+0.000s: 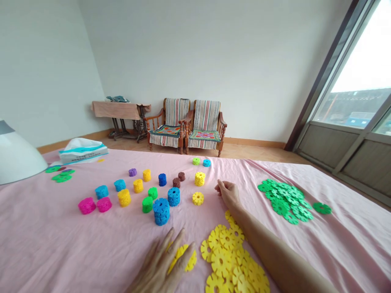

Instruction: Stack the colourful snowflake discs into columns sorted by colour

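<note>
My left hand [161, 262] lies near the bottom edge with fingers stretched flat over a few yellow snowflake discs [186, 256]. My right hand [228, 192] reaches forward onto the pink cloth [61, 244], fingers curled in a loose fist; what it holds, if anything, is hidden. It rests just right of a small yellow stack [198, 198] and below a taller yellow stack [200, 178]. A loose pile of yellow discs [232, 260] lies under and left of my right forearm.
Several coloured stacks stand ahead: blue [161, 211], green [147, 204], pink [87, 205], yellow [124, 197], brown [176, 182]. A heap of green discs [285, 199] lies at right, a white bag [82, 149] at far left. Two wooden armchairs [186, 126] stand by the wall.
</note>
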The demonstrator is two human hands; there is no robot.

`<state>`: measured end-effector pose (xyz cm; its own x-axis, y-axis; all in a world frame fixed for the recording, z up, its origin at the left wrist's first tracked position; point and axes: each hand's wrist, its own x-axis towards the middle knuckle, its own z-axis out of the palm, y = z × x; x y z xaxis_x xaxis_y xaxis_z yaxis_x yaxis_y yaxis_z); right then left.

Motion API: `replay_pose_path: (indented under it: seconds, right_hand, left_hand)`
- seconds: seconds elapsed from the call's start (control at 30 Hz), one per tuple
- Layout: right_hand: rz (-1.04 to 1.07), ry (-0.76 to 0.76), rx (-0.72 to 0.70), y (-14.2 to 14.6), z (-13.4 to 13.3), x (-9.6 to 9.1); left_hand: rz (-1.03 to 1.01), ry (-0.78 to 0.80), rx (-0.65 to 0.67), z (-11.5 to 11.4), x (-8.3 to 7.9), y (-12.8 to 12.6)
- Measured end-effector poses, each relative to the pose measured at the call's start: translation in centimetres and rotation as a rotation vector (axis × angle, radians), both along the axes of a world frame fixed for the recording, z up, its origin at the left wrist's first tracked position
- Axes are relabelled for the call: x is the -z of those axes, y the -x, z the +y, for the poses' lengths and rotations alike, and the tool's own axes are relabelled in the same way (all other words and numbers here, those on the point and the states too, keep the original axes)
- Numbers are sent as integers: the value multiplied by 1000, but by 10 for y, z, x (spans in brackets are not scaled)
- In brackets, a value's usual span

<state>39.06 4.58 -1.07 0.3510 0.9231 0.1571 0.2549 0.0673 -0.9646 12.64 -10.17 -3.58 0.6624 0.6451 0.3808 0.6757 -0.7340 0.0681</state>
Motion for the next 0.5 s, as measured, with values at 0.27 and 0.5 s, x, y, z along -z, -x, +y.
replay_pose_path:
  seconds: [0.27, 0.5]
  right_hand:
    - [-105, -64, -156, -27, -37, -19]
    - [-864, -25, -126, -56, -116, 3]
  left_hand:
    - [137, -28, 135, 6, 12, -41]
    - [180, 225, 178, 20, 0, -70]
